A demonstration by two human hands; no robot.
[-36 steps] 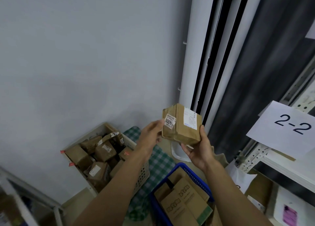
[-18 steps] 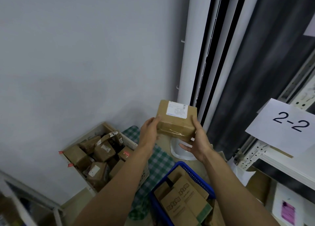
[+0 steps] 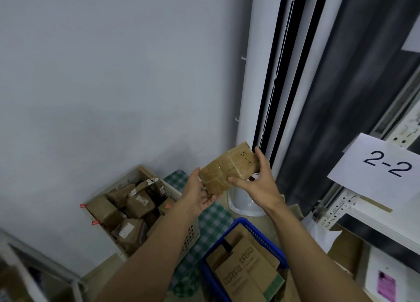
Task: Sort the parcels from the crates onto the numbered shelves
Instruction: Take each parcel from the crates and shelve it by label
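Observation:
A small brown taped cardboard parcel (image 3: 227, 167) is held up in front of me, with handwriting on its upturned face. My left hand (image 3: 200, 194) supports its lower left end from beneath, fingers curled under it. My right hand (image 3: 259, 181) grips its right side, thumb across the front and fingers round the far edge. A cream crate (image 3: 188, 233) at lower left holds several brown parcels. A blue crate (image 3: 261, 235) below my hands holds flat printed cartons. A white shelf (image 3: 381, 222) at right carries a paper sign reading 2-2 (image 3: 384, 165).
A tall white air conditioner (image 3: 256, 78) stands in the corner behind the parcel, next to a dark curtain (image 3: 345, 97). Green checked cloth (image 3: 213, 219) lies between the crates. A metal rack edge (image 3: 34, 263) shows at lower left. More boxes sit under the shelf.
The parcel has been turned over in my hands: the white printed label no longer faces me, and a plain taped face with handwriting shows instead. My left hand has dropped beneath it.

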